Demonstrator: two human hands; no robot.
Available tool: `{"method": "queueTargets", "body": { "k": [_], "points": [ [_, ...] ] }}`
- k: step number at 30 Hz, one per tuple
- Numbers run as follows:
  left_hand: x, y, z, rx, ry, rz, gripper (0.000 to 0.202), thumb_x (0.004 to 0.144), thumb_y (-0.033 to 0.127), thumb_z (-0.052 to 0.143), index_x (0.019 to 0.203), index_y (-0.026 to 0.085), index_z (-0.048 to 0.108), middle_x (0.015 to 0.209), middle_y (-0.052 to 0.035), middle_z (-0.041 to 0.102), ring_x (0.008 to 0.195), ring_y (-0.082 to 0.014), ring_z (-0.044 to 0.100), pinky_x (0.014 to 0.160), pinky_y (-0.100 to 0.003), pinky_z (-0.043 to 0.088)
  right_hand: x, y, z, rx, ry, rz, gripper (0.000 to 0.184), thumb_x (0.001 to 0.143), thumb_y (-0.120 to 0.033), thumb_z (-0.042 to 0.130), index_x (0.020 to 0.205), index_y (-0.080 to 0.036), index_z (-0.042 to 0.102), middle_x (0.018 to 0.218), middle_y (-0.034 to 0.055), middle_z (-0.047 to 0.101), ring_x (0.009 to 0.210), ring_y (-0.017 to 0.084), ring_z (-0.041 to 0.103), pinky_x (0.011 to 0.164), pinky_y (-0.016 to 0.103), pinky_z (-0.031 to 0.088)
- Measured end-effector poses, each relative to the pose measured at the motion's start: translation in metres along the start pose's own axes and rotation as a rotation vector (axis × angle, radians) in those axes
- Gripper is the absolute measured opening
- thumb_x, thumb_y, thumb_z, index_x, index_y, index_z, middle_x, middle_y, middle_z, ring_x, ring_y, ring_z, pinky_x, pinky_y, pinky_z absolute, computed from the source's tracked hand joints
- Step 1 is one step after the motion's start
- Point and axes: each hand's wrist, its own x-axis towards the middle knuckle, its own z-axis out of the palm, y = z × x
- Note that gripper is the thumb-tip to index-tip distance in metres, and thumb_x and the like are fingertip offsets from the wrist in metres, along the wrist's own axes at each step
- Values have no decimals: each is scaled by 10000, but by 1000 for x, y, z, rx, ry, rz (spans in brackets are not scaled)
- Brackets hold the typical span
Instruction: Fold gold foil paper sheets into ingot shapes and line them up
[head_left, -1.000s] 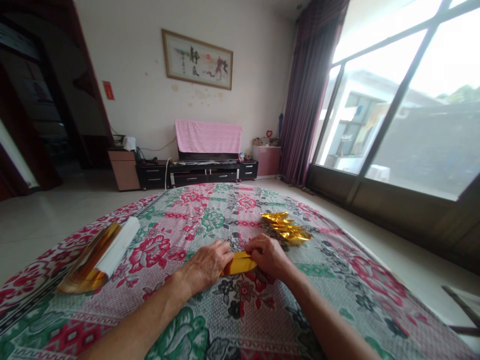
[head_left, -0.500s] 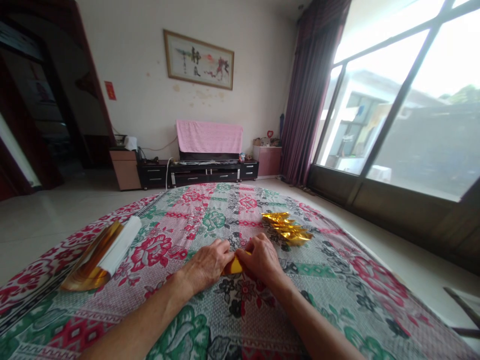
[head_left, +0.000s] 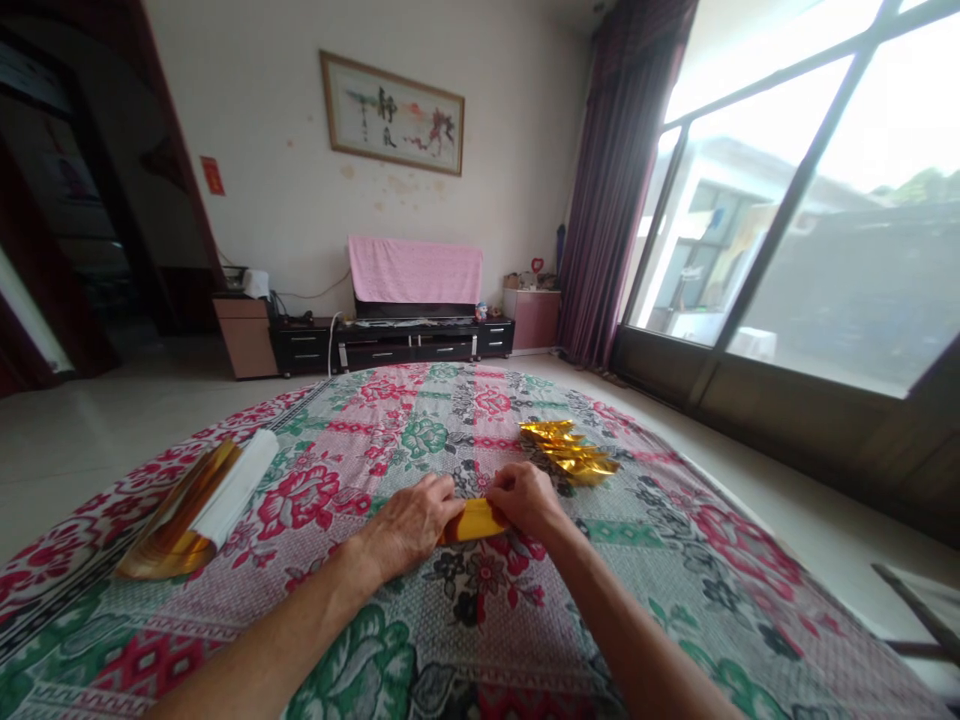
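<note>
A folded strip of gold foil paper (head_left: 477,519) lies across the cloth in front of me, between my two hands. My left hand (head_left: 420,515) has its fingers closed on the strip's left end. At the right end, my right hand (head_left: 523,495) pinches the paper with thumb and fingers. The parts of the strip under my fingers are hidden. Just beyond my right hand sits a row of shiny folded gold foil pieces (head_left: 574,455), close together.
To the left lies a curved stack of gold foil sheets (head_left: 176,520) beside a white paper roll or bundle (head_left: 236,482). A flowered tablecloth (head_left: 360,650) covers the round table. Farther off stand a low black cabinet (head_left: 379,355) and a large window (head_left: 817,230).
My hands have moved apart along the gold paper, so more of its middle shows between them. The view has shifted slightly.
</note>
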Motion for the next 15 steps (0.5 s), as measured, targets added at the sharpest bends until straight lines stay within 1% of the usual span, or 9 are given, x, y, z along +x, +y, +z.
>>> {"method": "queueTargets", "body": {
  "k": [4,6,8,9,12,13,14,15],
  "points": [
    [0,-1,2,-32,27,8,254,857,122,391,994,221,579,929,-55,516,879,-177,470,711,-263,418,3,9,-2,11,19,-3,92,569,-150,584,541,-184,665,517,-10,624,517,106,551,484,177,358],
    [-1,-1,2,-46,34,6,253,851,115,395,979,218,587,924,-60,520,873,-177,469,710,-267,415,4,15,-2,27,24,1,103,579,-139,574,560,-180,667,540,-5,629,533,114,558,502,186,374],
    [-1,0,1,-54,39,2,249,846,113,397,958,215,594,919,-61,522,863,-175,468,706,-265,412,4,18,-4,45,72,-4,122,605,-132,556,611,-175,670,602,7,641,572,125,568,538,199,396],
    [-1,0,0,-55,39,1,247,842,111,399,949,213,596,916,-61,522,858,-173,467,704,-264,410,4,18,-5,49,125,-17,136,624,-131,543,645,-171,671,642,17,645,596,131,571,562,208,407],
    [0,-1,0,-40,28,7,242,836,120,406,958,213,594,922,-58,518,852,-173,465,695,-261,408,0,9,-6,61,331,-133,181,688,-121,490,738,-158,660,760,50,639,680,144,566,655,233,422],
    [0,-1,0,-30,22,9,242,839,128,405,970,215,589,926,-56,515,849,-174,465,691,-261,408,-1,5,-5,84,342,-211,197,701,-107,477,765,-161,655,793,52,636,711,142,565,684,230,420],
    [0,-1,0,-18,17,11,240,846,140,400,979,217,584,929,-54,513,848,-175,466,687,-263,409,-3,0,-3,113,322,-280,203,713,-100,466,774,-167,648,792,46,631,708,135,562,679,220,417],
    [0,-1,0,-6,14,10,236,855,154,392,983,219,580,932,-51,512,847,-177,467,685,-265,411,-5,-4,1,136,262,-349,203,725,-96,458,768,-174,642,774,38,626,697,128,558,667,209,413]
  ]
}}
